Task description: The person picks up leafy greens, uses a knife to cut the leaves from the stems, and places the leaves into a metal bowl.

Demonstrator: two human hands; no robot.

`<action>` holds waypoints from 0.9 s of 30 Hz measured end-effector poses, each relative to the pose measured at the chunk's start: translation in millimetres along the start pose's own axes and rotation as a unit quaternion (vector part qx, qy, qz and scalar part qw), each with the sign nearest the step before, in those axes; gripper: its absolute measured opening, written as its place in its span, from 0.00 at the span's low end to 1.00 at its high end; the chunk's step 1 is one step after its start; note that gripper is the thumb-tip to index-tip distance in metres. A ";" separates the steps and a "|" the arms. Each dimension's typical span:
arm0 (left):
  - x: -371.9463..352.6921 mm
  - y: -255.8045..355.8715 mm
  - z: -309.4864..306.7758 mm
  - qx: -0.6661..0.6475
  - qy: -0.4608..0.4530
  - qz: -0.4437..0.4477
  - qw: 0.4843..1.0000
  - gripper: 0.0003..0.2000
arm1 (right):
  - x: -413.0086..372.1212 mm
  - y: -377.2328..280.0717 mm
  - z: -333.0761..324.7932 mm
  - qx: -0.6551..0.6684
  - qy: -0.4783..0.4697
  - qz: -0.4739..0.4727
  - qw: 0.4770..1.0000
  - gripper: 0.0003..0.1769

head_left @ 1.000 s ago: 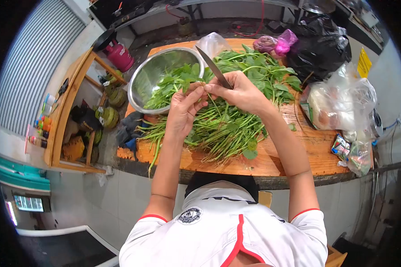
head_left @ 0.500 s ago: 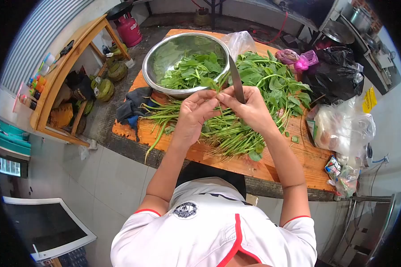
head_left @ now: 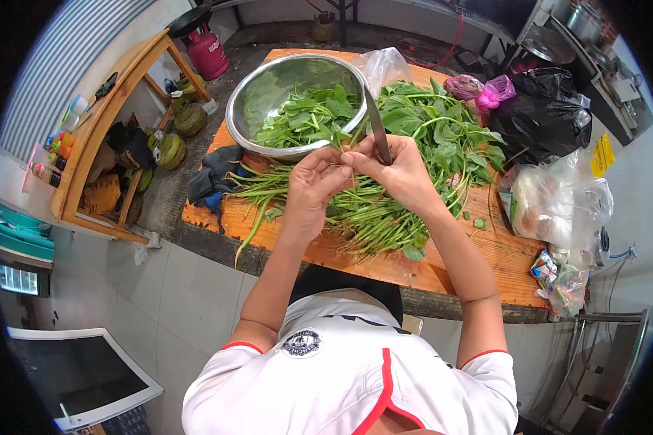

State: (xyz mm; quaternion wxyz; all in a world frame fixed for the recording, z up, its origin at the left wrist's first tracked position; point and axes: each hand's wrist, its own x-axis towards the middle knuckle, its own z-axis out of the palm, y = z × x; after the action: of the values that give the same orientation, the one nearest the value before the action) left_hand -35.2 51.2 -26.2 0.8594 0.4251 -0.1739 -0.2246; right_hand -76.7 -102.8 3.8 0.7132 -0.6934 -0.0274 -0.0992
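We see the leafy sprig (head_left: 339, 136) pinched between the fingertips at the near rim of the stainless-steel bowl (head_left: 257, 90), left of the heaped leafy greens (head_left: 446, 134) on the table (head_left: 504, 257). The left hand (head_left: 312, 185) is curled, fingertips closed on the sprig; the right hand (head_left: 397, 170) pinches beside it and also grips the knife (head_left: 376, 127), handle hidden. We judge the sprig light, limp-leaved and easily bruised; we would hold it gently by its firmer stem, clear of the blade.
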 end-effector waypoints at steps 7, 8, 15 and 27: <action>-1.1 -3.2 -3.2 0.002 0.002 0.013 1.000 0.13 | 0.3 3.3 2.6 -0.020 0.012 -0.007 1.000 0.09; -1.1 -2.7 -3.7 0.004 0.004 0.011 1.000 0.13 | 0.0 2.8 3.7 -0.022 0.015 -0.008 1.000 0.09; -1.9 -2.8 -8.2 -0.006 0.007 0.001 1.000 0.13 | 0.1 1.6 -2.6 -0.164 0.030 -0.007 0.986 0.08; -1.4 -1.6 -9.2 -0.054 -0.007 -0.052 0.997 0.15 | 2.2 -6.4 -3.6 -0.113 0.054 -0.039 0.991 0.11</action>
State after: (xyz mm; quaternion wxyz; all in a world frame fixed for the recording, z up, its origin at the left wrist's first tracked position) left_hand -32.2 57.1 -33.0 0.8671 0.3851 -0.1448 -0.2809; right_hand -76.1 -106.7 10.4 0.6266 -0.7613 -0.0044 -0.1665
